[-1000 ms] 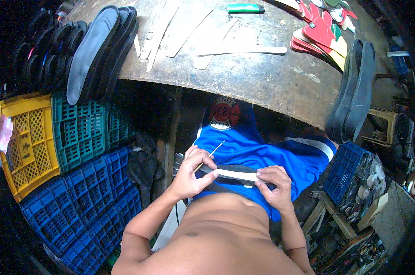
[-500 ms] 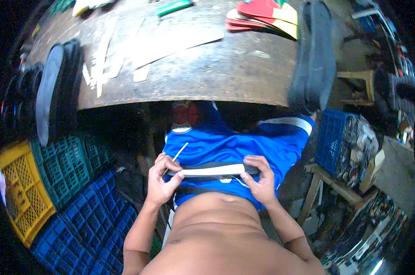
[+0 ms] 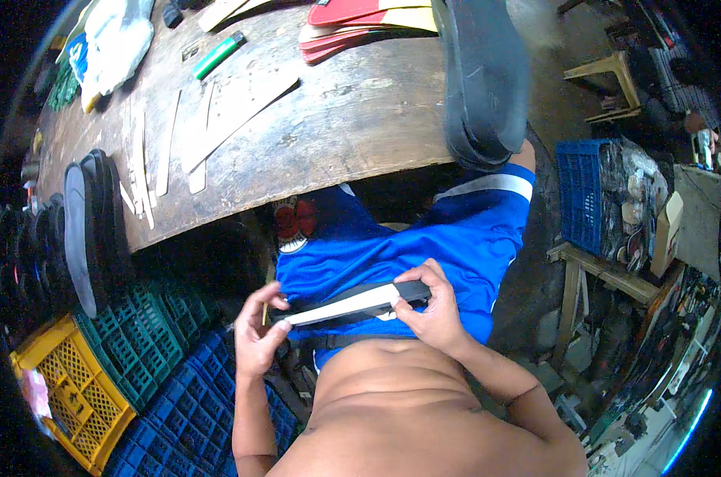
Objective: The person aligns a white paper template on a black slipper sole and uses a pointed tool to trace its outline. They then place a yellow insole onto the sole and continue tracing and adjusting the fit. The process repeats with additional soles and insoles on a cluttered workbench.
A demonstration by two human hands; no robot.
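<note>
A black shoe sole (image 3: 414,291) is held edge-on across my lap, its right end tilted up. Along its side runs a white strip (image 3: 344,304). My right hand (image 3: 438,312) grips the right end, thumb against the near side and fingers over the far side. At the other end, my left hand (image 3: 257,338) has its thumb on the strip's tip. A thin pale sliver (image 3: 265,313) shows between the left fingers. Whether those fingers still close on the sole is partly hidden.
A wooden table (image 3: 352,119) ahead carries pale strips (image 3: 169,143), a green lighter-like object (image 3: 219,56), red and yellow sole-shaped pieces (image 3: 344,36) and black soles (image 3: 483,79). More black soles (image 3: 90,230) stand left, above yellow (image 3: 78,389), green and blue crates. A blue crate (image 3: 579,195) is at right.
The sole and strip have gone from nearly level to tilted, right end higher. My left fingers have lifted and spread somewhat. The view has turned, so the table looks slanted.
</note>
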